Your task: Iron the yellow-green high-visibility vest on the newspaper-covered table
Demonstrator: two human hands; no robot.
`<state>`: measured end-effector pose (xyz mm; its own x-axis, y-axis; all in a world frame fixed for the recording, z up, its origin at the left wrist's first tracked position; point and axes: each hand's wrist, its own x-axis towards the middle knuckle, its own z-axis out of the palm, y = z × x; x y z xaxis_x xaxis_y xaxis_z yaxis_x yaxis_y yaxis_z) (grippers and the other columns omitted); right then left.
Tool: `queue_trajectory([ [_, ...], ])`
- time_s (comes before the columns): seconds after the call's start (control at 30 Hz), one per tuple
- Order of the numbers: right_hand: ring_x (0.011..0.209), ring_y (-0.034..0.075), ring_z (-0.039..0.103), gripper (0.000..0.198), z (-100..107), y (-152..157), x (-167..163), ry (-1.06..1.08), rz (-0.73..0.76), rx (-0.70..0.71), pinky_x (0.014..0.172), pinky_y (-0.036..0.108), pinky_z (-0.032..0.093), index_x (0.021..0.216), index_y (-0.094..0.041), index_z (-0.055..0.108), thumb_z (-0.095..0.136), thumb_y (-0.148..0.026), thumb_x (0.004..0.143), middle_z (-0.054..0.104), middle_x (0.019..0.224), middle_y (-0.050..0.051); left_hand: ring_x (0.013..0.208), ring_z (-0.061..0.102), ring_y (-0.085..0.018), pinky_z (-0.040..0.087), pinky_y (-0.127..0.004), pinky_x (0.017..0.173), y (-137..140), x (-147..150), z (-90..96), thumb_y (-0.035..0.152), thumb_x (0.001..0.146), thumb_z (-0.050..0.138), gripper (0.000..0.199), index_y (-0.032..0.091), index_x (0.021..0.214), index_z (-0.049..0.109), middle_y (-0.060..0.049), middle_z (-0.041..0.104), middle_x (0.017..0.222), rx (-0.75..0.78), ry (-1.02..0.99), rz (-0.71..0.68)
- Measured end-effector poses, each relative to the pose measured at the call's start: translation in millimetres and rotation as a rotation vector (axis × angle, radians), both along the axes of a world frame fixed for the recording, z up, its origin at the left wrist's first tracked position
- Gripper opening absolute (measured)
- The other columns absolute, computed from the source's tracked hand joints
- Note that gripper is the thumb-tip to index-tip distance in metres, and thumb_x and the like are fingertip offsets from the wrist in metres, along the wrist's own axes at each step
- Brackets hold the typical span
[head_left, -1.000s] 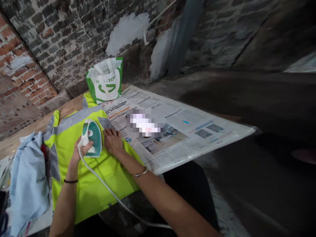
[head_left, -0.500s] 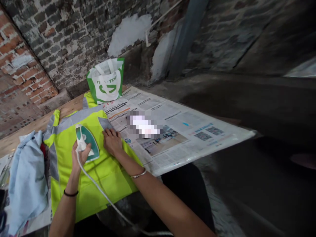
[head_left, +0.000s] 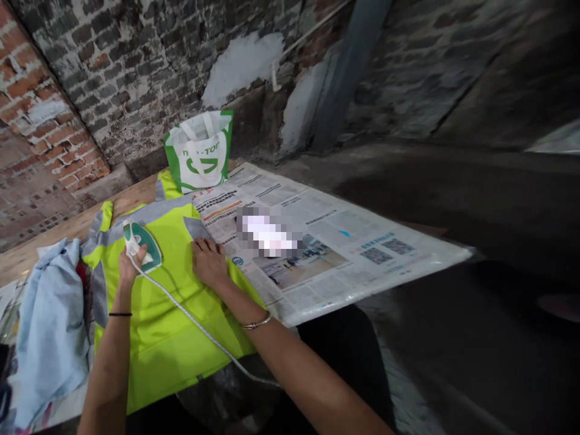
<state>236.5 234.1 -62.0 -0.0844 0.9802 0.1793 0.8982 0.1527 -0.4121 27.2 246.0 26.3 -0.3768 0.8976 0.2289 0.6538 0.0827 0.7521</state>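
Note:
A bright yellow high-visibility garment with grey bands lies spread over the near left part of the table. My left hand is wrapped round the handle of a green and white iron, which rests on the upper left of the garment. From the iron's heel a pale cord runs across the cloth toward my right forearm. My right hand lies flat on the garment's right side, fingers stretched out, beside the newspaper.
Newspaper under clear plastic covers the table's right part, with a blurred-out bright patch on it. A green and white bag stands at the back. Crumpled light blue cloth lies on the left. Behind is a brick wall.
My left hand has slid the iron up and to the left over the garment, and the cord has followed. My right hand stays in place on the cloth. The view has shifted slightly.

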Motion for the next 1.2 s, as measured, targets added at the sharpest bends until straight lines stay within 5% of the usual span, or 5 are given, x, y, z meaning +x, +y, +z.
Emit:
queue_trajectory([
  [0.13,0.146,0.033,0.042,0.051,-0.3,0.8,-0.1,0.001,-0.001,0.009,0.114,0.050,0.032,0.149,-0.017,0.060,0.035,-0.019,0.104,0.052,0.162,0.015,0.081,0.072,-0.024,0.060,-0.035,0.072,-10.1,-0.8,-1.1,0.036,0.080,0.075,0.025,0.017,0.096,0.073,-0.004,0.074,0.078,-0.013,-0.001,-0.009],
  [0.47,0.144,0.032,0.043,0.050,1.0,0.7,0.5,0.019,-0.001,0.019,0.113,0.049,0.031,0.147,-0.019,0.061,0.038,-0.020,0.103,0.054,0.160,0.014,0.079,0.072,-0.026,0.064,-0.042,0.077,-133.0,-30.8,-31.4,0.051,0.078,0.075,0.045,0.025,0.115,0.076,-0.005,0.079,0.094,0.014,0.040,-0.102],
  [0.57,0.144,0.032,0.043,0.050,1.9,-0.6,1.0,0.019,0.000,0.014,0.113,0.049,0.031,0.147,-0.017,0.061,0.037,-0.019,0.103,0.054,0.160,0.014,0.074,0.071,-0.026,0.063,-0.041,0.071,-127.3,-32.4,-28.9,0.050,0.074,0.076,0.047,0.024,0.113,0.076,-0.006,0.078,0.089,-0.017,0.021,-0.116],
  [0.9,0.146,0.032,0.043,0.050,-2.5,0.6,-1.4,0.005,-0.004,0.008,0.114,0.050,0.032,0.147,-0.017,0.061,0.040,-0.020,0.102,0.053,0.161,0.014,0.090,0.076,-0.029,0.060,-0.040,0.080,-35.9,-16.6,-10.1,0.040,0.080,0.076,0.032,0.020,0.105,0.074,-0.009,0.079,0.091,-0.015,-0.003,0.056],
  [1.2,0.142,0.032,0.045,0.047,1.3,1.2,-0.8,0.032,0.001,0.027,0.113,0.049,0.032,0.144,-0.015,0.062,0.038,-0.019,0.104,0.056,0.157,0.016,0.094,0.075,-0.026,0.062,-0.038,0.086,-112.5,-33.9,-12.9,0.043,0.078,0.076,0.041,0.025,0.114,0.073,-0.005,0.080,0.100,-0.062,0.068,0.049],
])
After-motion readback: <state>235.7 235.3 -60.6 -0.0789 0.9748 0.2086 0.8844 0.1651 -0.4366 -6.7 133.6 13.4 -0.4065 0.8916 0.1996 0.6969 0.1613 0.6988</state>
